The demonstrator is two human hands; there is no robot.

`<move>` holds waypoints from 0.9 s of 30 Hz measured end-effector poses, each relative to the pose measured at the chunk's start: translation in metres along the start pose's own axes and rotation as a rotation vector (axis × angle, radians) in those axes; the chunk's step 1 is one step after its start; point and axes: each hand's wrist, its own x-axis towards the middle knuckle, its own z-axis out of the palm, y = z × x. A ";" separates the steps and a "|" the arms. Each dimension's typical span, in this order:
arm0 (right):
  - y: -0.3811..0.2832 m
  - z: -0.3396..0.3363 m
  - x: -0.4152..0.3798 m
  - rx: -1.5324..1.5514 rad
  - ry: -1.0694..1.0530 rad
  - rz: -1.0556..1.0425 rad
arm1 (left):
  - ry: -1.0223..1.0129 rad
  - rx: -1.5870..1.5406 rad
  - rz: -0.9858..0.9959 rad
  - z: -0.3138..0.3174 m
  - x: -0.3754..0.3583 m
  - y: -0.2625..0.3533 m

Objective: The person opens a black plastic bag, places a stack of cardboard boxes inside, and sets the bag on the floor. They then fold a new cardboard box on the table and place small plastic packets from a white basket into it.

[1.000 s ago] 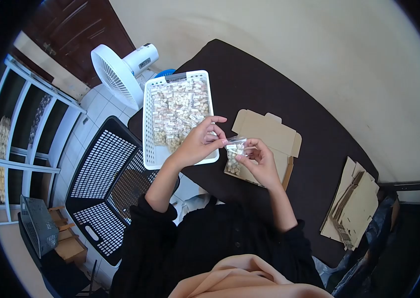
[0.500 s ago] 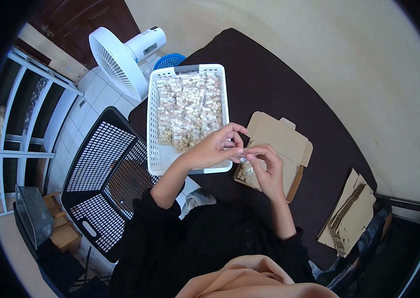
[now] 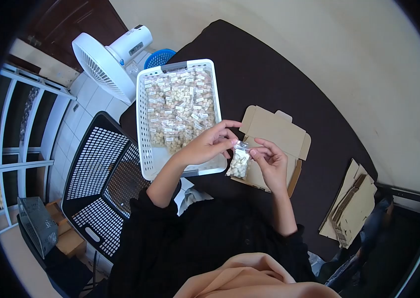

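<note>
A small clear bag of pale pieces [image 3: 239,162] hangs between my two hands, its top edge pinched at both corners. My left hand [image 3: 212,143] grips the left corner with thumb and finger, near the basket's lower right corner. The right corner is held by my right hand [image 3: 269,161]. Behind the bag lies an open cardboard box [image 3: 274,130] on the dark table. To the left stands a white basket [image 3: 141,134] with several similar labelled bags [image 3: 180,102] in it.
Flattened cardboard pieces [image 3: 351,206] lie at the table's right edge. A white fan [image 3: 105,67] and a blue basket [image 3: 159,58] stand beyond the table at upper left. A black perforated crate [image 3: 93,169] is at the left, with a grey basket [image 3: 38,226] farther left.
The bag now shows upright and more fully between my hands, its pieces facing the camera. The whole view has shifted slightly, with the basket and fan farther left.
</note>
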 end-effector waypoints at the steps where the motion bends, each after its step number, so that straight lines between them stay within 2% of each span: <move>1: -0.002 0.001 0.000 0.002 -0.005 0.000 | 0.005 0.001 0.000 0.001 -0.001 0.000; 3: -0.009 0.006 0.001 -0.049 0.017 -0.073 | -0.020 0.099 0.086 0.003 -0.005 -0.003; 4: -0.014 0.011 0.002 -0.047 0.013 -0.073 | -0.009 0.224 0.215 0.000 -0.004 -0.006; 5: -0.020 0.019 0.003 -0.098 0.023 -0.134 | -0.006 0.225 0.215 -0.004 -0.006 -0.004; 7: -0.033 0.032 0.008 -0.150 0.033 -0.196 | 0.187 0.379 0.240 -0.017 -0.019 0.010; 9: -0.045 0.043 0.014 -0.599 -0.064 -0.487 | 0.421 0.313 0.310 -0.032 -0.039 0.021; 11: -0.035 0.055 0.020 -0.652 -0.147 -0.498 | 0.657 0.128 0.343 -0.043 -0.061 0.027; 13: -0.020 0.067 0.030 -1.186 -0.368 -0.734 | 0.812 0.051 0.296 -0.056 -0.084 0.021; 15: -0.009 0.077 0.040 -1.275 -0.341 -0.784 | 0.850 -0.011 0.273 -0.062 -0.101 0.009; 17: -0.003 0.079 0.049 -1.342 -0.207 -0.710 | 0.891 -0.109 0.182 -0.058 -0.113 0.003; 19: 0.000 0.084 0.048 -1.383 -0.254 -0.686 | 0.905 -0.128 0.151 -0.055 -0.119 0.000; 21: 0.010 0.089 0.051 -1.395 -0.658 -0.678 | 0.859 -0.249 0.100 -0.060 -0.124 -0.010; 22: 0.012 0.098 0.050 -1.448 -0.722 -0.412 | 0.836 -0.311 0.117 -0.062 -0.124 -0.014; 23: 0.015 0.106 0.050 -1.449 -0.723 -0.409 | 0.835 -0.313 0.116 -0.065 -0.125 -0.018; 25: 0.025 0.119 0.050 -1.605 -0.600 -0.157 | 0.769 -0.445 0.162 -0.070 -0.124 -0.021; 27: 0.033 0.127 0.051 -1.658 -0.608 -0.097 | 0.762 -0.459 0.153 -0.073 -0.125 -0.020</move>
